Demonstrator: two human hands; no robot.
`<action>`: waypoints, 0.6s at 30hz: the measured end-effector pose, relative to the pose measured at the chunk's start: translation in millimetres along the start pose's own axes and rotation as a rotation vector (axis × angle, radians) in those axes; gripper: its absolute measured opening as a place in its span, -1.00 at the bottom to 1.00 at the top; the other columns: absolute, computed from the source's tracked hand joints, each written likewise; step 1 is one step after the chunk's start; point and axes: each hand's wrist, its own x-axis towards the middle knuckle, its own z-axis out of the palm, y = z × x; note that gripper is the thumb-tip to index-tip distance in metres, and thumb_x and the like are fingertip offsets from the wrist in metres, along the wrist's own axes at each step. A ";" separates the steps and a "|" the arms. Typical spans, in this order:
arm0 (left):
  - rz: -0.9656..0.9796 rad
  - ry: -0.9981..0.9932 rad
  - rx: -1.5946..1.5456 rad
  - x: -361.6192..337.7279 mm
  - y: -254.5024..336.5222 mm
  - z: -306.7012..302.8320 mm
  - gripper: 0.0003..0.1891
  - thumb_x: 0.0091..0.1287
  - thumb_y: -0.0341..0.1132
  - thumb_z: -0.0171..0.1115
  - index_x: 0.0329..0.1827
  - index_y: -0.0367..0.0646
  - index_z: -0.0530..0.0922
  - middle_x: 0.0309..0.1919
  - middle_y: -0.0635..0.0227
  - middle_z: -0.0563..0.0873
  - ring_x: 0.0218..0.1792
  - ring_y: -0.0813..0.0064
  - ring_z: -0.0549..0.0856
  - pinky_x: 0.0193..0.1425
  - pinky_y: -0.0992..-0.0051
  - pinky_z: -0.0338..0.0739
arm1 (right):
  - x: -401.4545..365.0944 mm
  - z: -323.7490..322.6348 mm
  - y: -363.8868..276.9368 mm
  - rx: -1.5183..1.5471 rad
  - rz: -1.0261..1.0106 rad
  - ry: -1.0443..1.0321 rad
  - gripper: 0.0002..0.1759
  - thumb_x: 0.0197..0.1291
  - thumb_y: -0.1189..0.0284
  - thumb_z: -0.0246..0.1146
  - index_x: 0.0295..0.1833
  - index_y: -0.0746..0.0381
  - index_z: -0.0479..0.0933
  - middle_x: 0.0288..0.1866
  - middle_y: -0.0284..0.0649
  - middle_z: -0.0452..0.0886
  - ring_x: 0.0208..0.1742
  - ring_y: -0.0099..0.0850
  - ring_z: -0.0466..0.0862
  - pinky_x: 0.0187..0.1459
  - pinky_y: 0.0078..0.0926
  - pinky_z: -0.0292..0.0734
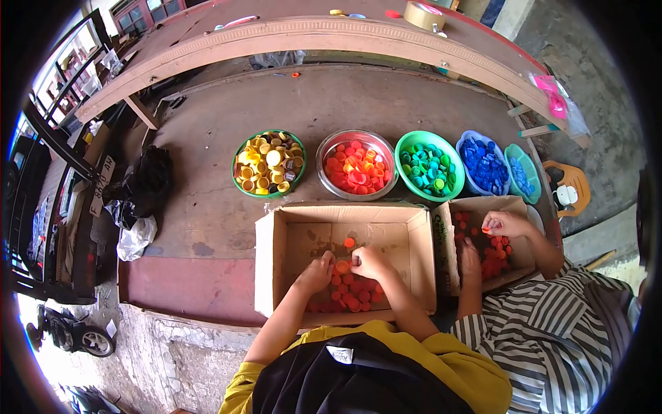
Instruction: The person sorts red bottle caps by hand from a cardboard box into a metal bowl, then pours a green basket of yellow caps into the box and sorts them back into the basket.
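My left hand (318, 272) is over the large cardboard box (263, 265), its fingers closed at the edge of an orange bottle cap (342, 266). Close by on the right, my right hand (370, 264) has its fingers pinched together; whatever is between them is hidden. Beneath both hands, a pile of red bottle caps (354, 295) covers the near part of the box floor. One red cap (349, 243) lies apart, beyond my hands.
Behind the box stand a basin of yellow caps (274, 159), a metal bowl of red caps (357, 165), and tubs of green caps (439, 185) and blue caps (483, 165). To the right, a co-worker's hands (507, 224) are over a smaller box (445, 259) of red caps.
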 end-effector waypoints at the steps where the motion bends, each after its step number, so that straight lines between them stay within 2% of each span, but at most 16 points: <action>1: 0.079 0.063 -0.023 1.8 -3.1 0.4 -0.84 0.26 -0.38 -0.02 -0.17 -0.27 0.38 -0.32 -0.12 0.56 -0.17 -0.06 0.55 -0.12 0.14 0.43 | 0.5 -4.7 1.5 0.104 -0.052 0.018 -0.84 -0.13 0.42 0.34 -0.49 0.24 0.52 -0.56 -0.20 0.58 -0.47 -0.36 0.60 -0.41 -0.41 0.49; 3: 0.239 0.182 -0.068 5.8 -9.3 1.9 -0.86 0.27 -0.38 0.00 -0.21 -0.27 0.37 -0.38 -0.03 0.56 -0.24 -0.05 0.54 -0.17 0.21 0.42 | 3.2 -20.5 0.2 0.315 -0.150 0.056 -0.83 -0.03 0.40 0.34 -0.45 0.25 0.51 -0.62 -0.29 0.56 -0.52 -0.54 0.57 -0.46 -0.53 0.46; 4: 0.268 0.205 -0.077 6.6 -9.9 1.3 -0.86 0.26 -0.38 0.01 -0.21 -0.28 0.37 -0.38 -0.02 0.55 -0.24 -0.04 0.54 -0.17 0.22 0.43 | 4.0 -27.7 -3.8 0.453 -0.158 0.065 -0.84 0.10 0.42 0.27 -0.40 0.28 0.48 -0.57 -0.35 0.55 -0.50 -0.65 0.52 -0.44 -0.65 0.45; 5: 0.297 0.228 -0.087 8.7 -10.9 0.3 -0.85 0.26 -0.38 0.02 -0.22 -0.29 0.38 -0.38 -0.01 0.55 -0.24 -0.02 0.54 -0.17 0.24 0.43 | 9.5 -23.4 0.5 0.757 -0.173 0.070 -0.86 0.19 0.44 0.19 -0.28 0.30 0.45 -0.42 -0.30 0.58 -0.43 -0.60 0.57 -0.37 -0.65 0.50; 7: 0.297 0.237 -0.087 8.5 -5.2 -4.5 -0.84 0.25 -0.38 0.04 -0.21 -0.30 0.37 -0.36 0.01 0.54 -0.23 0.00 0.53 -0.16 0.27 0.43 | 10.8 -44.2 -13.4 1.005 -0.168 0.070 -0.84 0.28 0.42 0.08 -0.19 0.32 0.40 -0.29 -0.22 0.58 -0.30 -0.50 0.62 -0.26 -0.60 0.54; 10: 0.245 0.206 -0.079 4.2 3.4 -11.0 -0.81 0.24 -0.37 0.06 -0.18 -0.29 0.37 -0.28 0.01 0.51 -0.18 0.00 0.53 -0.11 0.27 0.43 | 11.9 -66.0 -21.3 1.186 -0.311 0.048 -0.78 0.36 0.37 -0.08 -0.08 0.30 0.35 -0.17 -0.09 0.57 -0.13 -0.31 0.64 -0.10 -0.44 0.54; 15: 0.277 0.171 -0.071 3.0 -2.1 -8.8 -0.77 0.24 -0.34 0.06 -0.10 -0.26 0.38 -0.16 -0.03 0.48 -0.09 -0.04 0.50 -0.02 0.25 0.44 | 20.0 -80.0 -29.7 1.260 -0.311 0.066 -0.79 0.35 0.39 -0.08 -0.04 0.28 0.34 -0.14 -0.10 0.57 -0.13 -0.32 0.63 -0.07 -0.41 0.53; 16: 0.290 0.172 -0.068 1.9 -1.2 -9.3 -0.76 0.24 -0.35 0.06 -0.08 -0.26 0.38 -0.16 -0.02 0.48 -0.08 -0.03 0.50 -0.02 0.26 0.44 | 26.7 -84.2 -28.3 1.252 -0.327 0.092 -0.78 0.34 0.38 -0.04 -0.04 0.30 0.34 -0.16 -0.14 0.57 -0.14 -0.38 0.63 -0.12 -0.45 0.54; 18: 0.315 0.170 -0.062 -0.8 2.1 -10.8 -0.73 0.23 -0.36 0.08 -0.03 -0.26 0.38 -0.17 0.00 0.49 -0.07 -0.02 0.49 0.00 0.26 0.44 | 42.8 -96.5 -26.9 1.158 -0.313 0.265 -0.79 0.33 0.39 -0.02 -0.08 0.31 0.36 -0.19 -0.15 0.58 -0.19 -0.41 0.64 -0.15 -0.50 0.55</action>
